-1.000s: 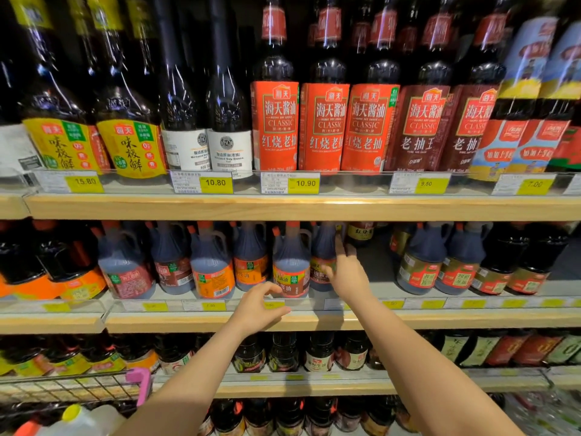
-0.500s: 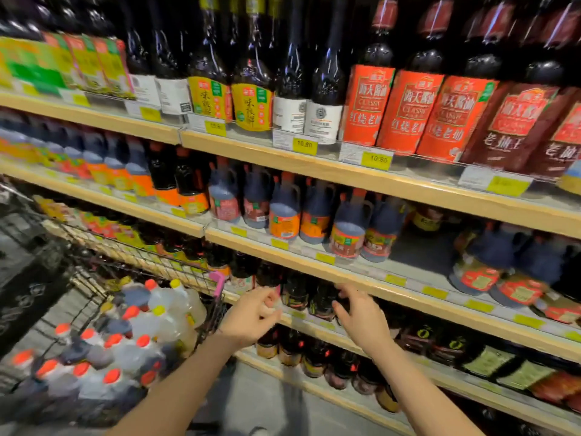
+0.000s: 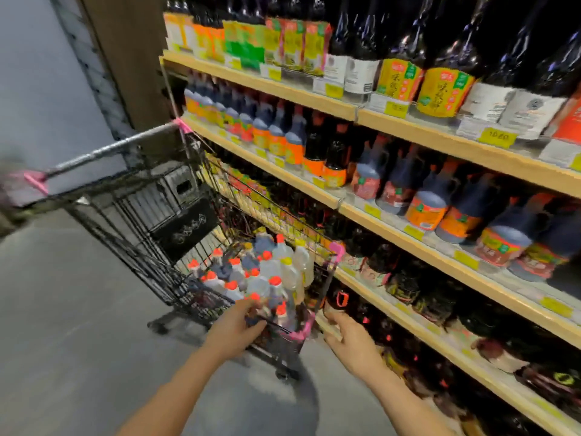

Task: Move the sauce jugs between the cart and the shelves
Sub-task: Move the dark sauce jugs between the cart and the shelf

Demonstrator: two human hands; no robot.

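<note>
**Hands Transfer from Shelf to Cart**

Both hands have left the middle shelf (image 3: 390,229), where a second ago they rested at the dark sauce jugs (image 3: 427,199), and have dropped to the cart (image 3: 176,196). The view has swung left and down accordingly. The left hand (image 3: 234,330) now reaches over the near rim of the basket, its fingers curled around or against the capped jugs in the cart (image 3: 267,272); blur prevents confirming a closed grip. The right hand (image 3: 352,338) hovers beside the pink corner guard (image 3: 303,328), fingers loosely spread, holding nothing. Judgement: one placement is complete, and the next pick-up from the cart is beginning.
</note>
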